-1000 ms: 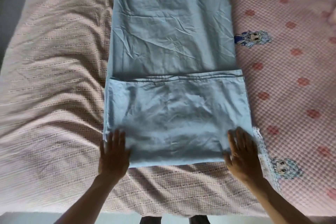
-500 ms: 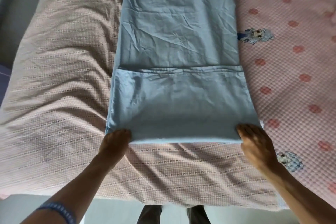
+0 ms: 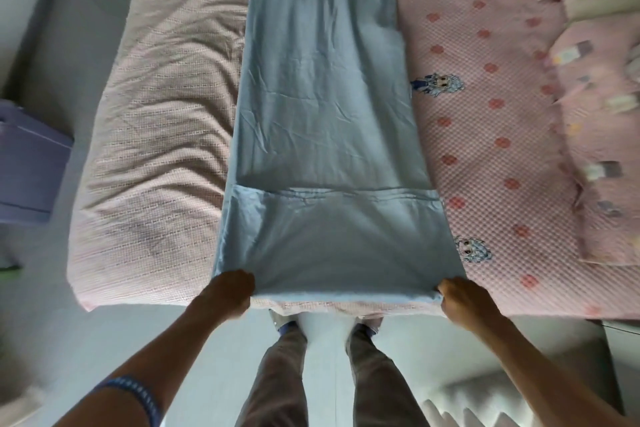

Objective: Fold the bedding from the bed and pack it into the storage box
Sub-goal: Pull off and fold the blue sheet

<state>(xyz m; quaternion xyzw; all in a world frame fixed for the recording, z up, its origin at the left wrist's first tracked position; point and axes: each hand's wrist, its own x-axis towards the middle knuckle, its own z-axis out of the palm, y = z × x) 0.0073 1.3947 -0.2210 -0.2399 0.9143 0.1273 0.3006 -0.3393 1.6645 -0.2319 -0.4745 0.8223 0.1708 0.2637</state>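
Observation:
A long light-blue sheet [image 3: 325, 107] lies in a narrow strip down the middle of the bed, with its near end doubled over into a flap [image 3: 332, 236]. My left hand [image 3: 230, 295] grips the flap's near left corner at the bed's edge. My right hand [image 3: 464, 305] grips the near right corner, fingers curled round the folded edge. A purple storage box [image 3: 27, 163] stands on the floor at the far left, partly cut off by the frame.
Under the sheet lies a pale pink woven cover [image 3: 156, 135] on the left and a pink quilted blanket [image 3: 491, 135] with cartoon figures on the right. Pillows [image 3: 602, 87] are heaped at the right edge. My legs [image 3: 329, 374] stand on grey floor by the bed.
My hands went from lying flat on the flap to gripping its near corners. The folded end now sits at the bed's near edge, and the view takes in more floor and bed.

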